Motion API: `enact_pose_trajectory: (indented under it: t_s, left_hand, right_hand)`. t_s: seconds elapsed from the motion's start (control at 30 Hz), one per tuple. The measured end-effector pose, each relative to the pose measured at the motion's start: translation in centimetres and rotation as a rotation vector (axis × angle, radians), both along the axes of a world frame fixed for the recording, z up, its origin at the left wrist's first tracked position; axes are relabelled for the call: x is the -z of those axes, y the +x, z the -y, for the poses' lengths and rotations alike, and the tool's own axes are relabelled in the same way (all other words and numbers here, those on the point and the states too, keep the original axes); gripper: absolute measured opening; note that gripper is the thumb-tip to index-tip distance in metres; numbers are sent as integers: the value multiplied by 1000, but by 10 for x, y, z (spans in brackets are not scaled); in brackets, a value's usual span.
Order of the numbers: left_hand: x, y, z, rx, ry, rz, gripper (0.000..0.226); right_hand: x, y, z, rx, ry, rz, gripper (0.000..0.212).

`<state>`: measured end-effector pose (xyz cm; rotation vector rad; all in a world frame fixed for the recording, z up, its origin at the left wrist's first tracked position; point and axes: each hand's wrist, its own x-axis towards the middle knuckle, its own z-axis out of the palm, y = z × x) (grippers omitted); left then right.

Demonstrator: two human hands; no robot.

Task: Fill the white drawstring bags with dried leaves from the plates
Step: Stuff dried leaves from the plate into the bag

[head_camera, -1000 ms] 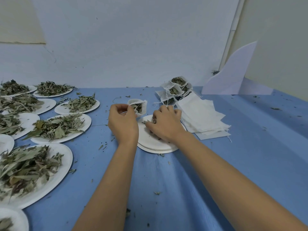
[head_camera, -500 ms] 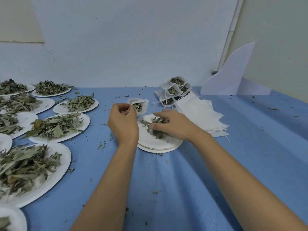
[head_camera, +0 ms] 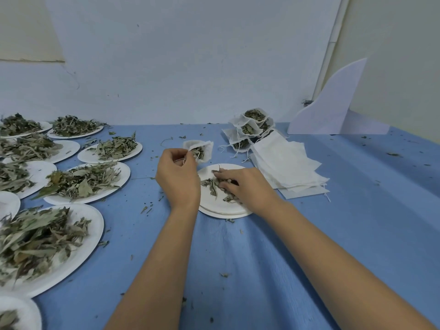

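My left hand (head_camera: 178, 175) pinches the rim of a small white drawstring bag (head_camera: 201, 148), held open above the table with dried leaves showing inside. Just right of it lies a stack of white paper plates (head_camera: 223, 208) with a small heap of dried leaves (head_camera: 214, 184) on top. My right hand (head_camera: 245, 184) rests on that heap, fingers curled into the leaves. Filled bags (head_camera: 250, 126) are piled behind the plate stack, beside a stack of flat empty bags (head_camera: 288, 165).
Several white plates heaped with dried leaves (head_camera: 83, 179) cover the left side of the blue table (head_camera: 357, 222). Leaf crumbs are scattered over the cloth. A white cut-out board (head_camera: 333, 108) leans against the wall at the back right.
My right hand has slid toward me across the plate, uncovering and raking the leaves together. The left hand keeps the bag in the same place.
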<state>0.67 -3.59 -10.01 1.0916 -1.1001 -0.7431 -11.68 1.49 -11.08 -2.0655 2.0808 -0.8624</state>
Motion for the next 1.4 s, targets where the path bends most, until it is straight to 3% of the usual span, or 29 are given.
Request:
enact_pose_trajectory:
  t_s: [0.13, 0.27, 0.4, 0.63, 0.8, 1.0, 1.27, 1.4]
  left_hand:
    - [5, -2, -2, 20, -2, 45, 3]
    - [11, -5, -3, 53, 10, 85, 3]
    - [12, -5, -2, 57, 22, 109, 3]
    - [13, -4, 2, 64, 40, 188, 3]
    - [11, -7, 1, 100, 69, 160, 5]
    - [9, -16, -5, 130, 121, 84, 6]
    - [8, -18, -3, 150, 210, 1, 4]
    - [7, -19, -4, 181, 258, -55, 13]
  right_hand:
    - [1, 3, 1, 8, -25, 32, 30]
    - [-1, 5, -1, 10, 22, -67, 27]
    - [-8, 7, -3, -33, 92, 60, 19]
    - [-20, -8, -2, -45, 162, 200, 52]
    - [-22, -26, -9, -159, 419, 155, 82]
    - [-14, -15, -4, -164, 317, 33, 67]
    - [-13, 5, 1, -117, 411, -56, 56]
    - [-8, 9, 1, -100, 332, -226, 46]
